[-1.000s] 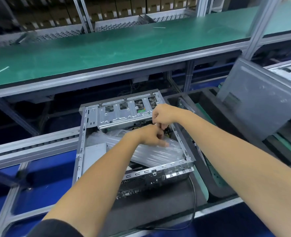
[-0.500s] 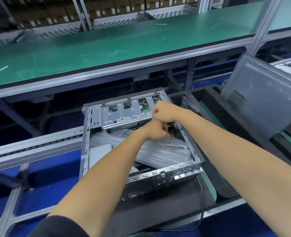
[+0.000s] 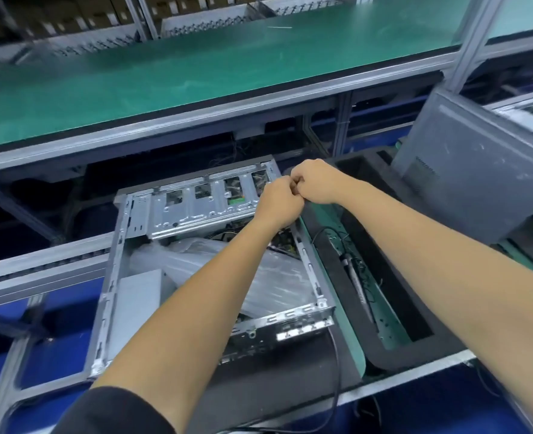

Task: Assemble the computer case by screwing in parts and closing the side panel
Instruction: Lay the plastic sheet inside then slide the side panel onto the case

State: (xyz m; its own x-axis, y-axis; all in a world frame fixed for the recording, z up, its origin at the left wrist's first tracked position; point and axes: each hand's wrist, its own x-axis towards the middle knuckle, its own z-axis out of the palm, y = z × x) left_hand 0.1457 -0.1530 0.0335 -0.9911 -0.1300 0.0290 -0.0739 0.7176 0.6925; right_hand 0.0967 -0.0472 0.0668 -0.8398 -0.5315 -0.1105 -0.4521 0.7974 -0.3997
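While fists meet knuckle to knuckle over the far right corner of the computer case (image 3: 124,277), no clear view of what sits between them. Left hand (image 3: 279,203) curled tight, right hand (image 3: 313,183) curled tight, touching each other just above the drive cage (image 3: 202,208); whether pinching a screw, a cable or nothing, cannot tell.

Case lying open-side up on a dark mat (image 3: 290,377), between the conveyor rails (image 3: 40,261) and a foam tray (image 3: 393,339). Inside: a clear plastic bag (image 3: 277,277) spread over the middle. Side panel (image 3: 478,180) off, propped upright well apart at right, beyond the tray. Green tabletop (image 3: 196,67) above and behind.

Probably a small-part step at that corner, fastening or readying something by the cage; closing far from begun. Next, likely: seating the piece squarely at the corner, fingers steady, then clearing the bag from the interior before fetching the panel.
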